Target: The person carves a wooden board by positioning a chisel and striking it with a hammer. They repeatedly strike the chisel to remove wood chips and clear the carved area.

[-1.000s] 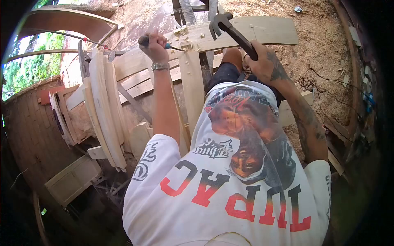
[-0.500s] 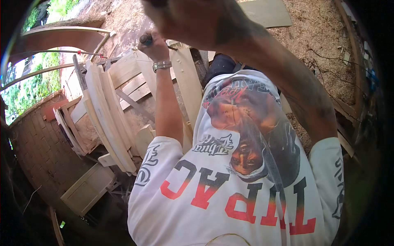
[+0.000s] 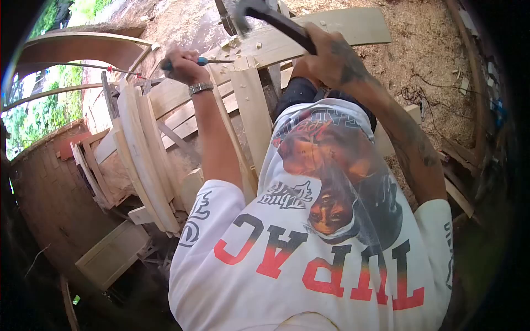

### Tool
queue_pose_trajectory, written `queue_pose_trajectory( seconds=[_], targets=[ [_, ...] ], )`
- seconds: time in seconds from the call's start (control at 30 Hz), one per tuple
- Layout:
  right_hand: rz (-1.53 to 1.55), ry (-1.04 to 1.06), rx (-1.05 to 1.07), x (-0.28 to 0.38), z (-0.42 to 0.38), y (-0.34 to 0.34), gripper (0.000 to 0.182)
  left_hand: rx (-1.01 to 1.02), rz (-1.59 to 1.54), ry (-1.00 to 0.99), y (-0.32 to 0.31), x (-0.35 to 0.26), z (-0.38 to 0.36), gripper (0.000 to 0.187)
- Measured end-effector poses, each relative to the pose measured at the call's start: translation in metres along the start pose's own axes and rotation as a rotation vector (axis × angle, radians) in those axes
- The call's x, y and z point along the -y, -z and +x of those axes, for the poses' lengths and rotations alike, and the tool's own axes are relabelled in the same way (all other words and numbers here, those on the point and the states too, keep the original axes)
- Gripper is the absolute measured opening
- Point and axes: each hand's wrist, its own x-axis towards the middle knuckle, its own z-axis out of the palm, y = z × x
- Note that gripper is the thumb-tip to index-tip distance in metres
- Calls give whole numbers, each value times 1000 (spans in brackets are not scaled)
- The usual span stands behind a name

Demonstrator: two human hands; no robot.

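My left hand (image 3: pixel 181 65), with a metal watch on the wrist, grips a blue-handled chisel (image 3: pixel 212 60) whose blade points right at the joint of a pale upright plank (image 3: pixel 251 110) and a long curved board (image 3: pixel 326 33). My right hand (image 3: pixel 331 58) is closed on the black handle of a hammer (image 3: pixel 270 19); its head is above and right of the chisel tip, at the frame's top edge. Small wood chips lie on the curved board around the joint.
Curved wooden frames (image 3: pixel 143 149) stand stacked at the left, and a panelled cabinet door (image 3: pixel 110 254) lies lower left. Sawdust covers the ground (image 3: pixel 419 49) at the right, with black cables on it. My white printed T-shirt fills the lower middle of the view.
The right hand swung close past the camera with the hammer half a second ago and is now back down near the joint. The left hand with the chisel shifted slightly left.
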Motion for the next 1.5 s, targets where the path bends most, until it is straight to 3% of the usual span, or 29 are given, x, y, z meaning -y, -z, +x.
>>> queue_pose_trajectory(
  seconds=[0.3, 0.37, 0.43, 0.57, 0.73, 0.83, 0.93, 1.13, 1.23, 1.33, 1.43, 1.47, 1.5],
  targets=[
    [38, -286, 78, -61, -40, -16, 26, 387, 143, 10, 3, 22, -30, 31],
    [89, -328, 101, -69, -42, -16, 26, 384, 356, -189, 6, 10, -30, 28],
    [12, -426, 124, -75, -45, -16, 25, 537, 694, -403, 12, -23, -27, 25],
    [-5, -474, 141, -120, -69, -32, 27, 632, 1174, -261, 15, -54, -53, 9],
    [-162, -550, 263, -148, -52, -37, 31, 825, 1481, -179, 65, -4, -65, 40],
    [-173, -478, 280, -159, -42, -41, 27, 840, 1525, -44, 70, 12, -75, 47],
    [-205, -400, 317, -167, -41, -47, 22, 888, 1634, -82, 64, 16, -77, 54],
    [-211, -377, 300, -172, -48, -54, 21, 1054, 1705, 44, 49, 15, -73, 44],
    [-239, -417, 304, -169, -46, -54, 22, 1199, 1681, 212, 11, 12, -96, 40],
    [-229, -403, 275, -168, -49, -54, 21, 1371, 1232, 231, 1, 10, -123, 41],
    [-234, -430, 304, -169, -50, -54, 20, 1206, 1170, 231, -1, 9, -132, 42],
    [-243, -449, 326, -170, -49, -54, 19, 1137, 1335, 302, -3, 3, -128, 41],
    [-243, -438, 316, -170, -52, -54, 19, 1081, 1414, 250, 4, 1, -123, 41]
  ],
)
